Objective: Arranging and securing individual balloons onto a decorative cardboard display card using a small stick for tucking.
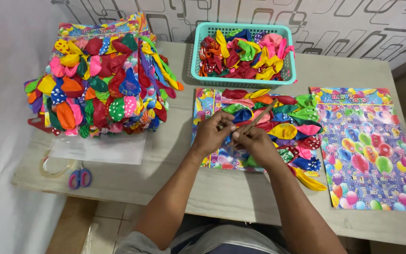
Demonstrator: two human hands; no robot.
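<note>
Both hands meet over a balloon card (212, 106) lying mid-worktop (222, 193), just below a teal basket (287, 70) of loose balloons. The left hand (212, 134) has its grip pressed together, fingertips pinching something too small to tell at the card's balloons, while the right hand (254, 143) is closed around a thin stick (258, 120) that slants up over the balloons (285, 129) fixed there. A second card (370, 150) lies just right.

Both forearms bare, angled inward from bottom of frame. Left hand (211, 134) palm down, fingers curled in pinch. Right hand (255, 142) just beside it, knuckles up, fingers closed in grip. Fingertips of both nearly touching.
</note>
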